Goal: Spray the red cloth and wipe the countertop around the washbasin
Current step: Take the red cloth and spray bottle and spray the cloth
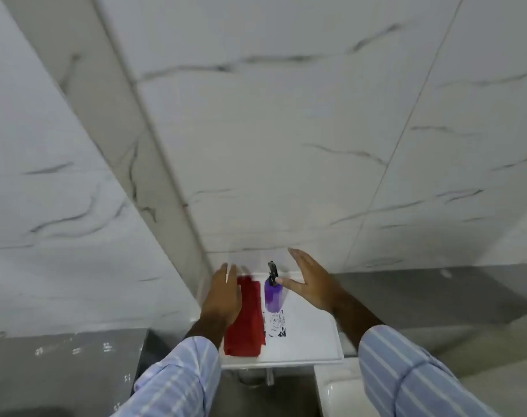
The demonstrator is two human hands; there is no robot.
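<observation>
Head view shows both hands reaching over a small white shelf against the tiled wall. The left hand, fingers together, hovers at the red cloth; the right hand, fingers apart, nears the purple spray bottle. Best to grip the bottle's body first, nozzle toward the cloth. The washbasin is cut off at the near right; blur hides whether the left hand touches the cloth.
</observation>
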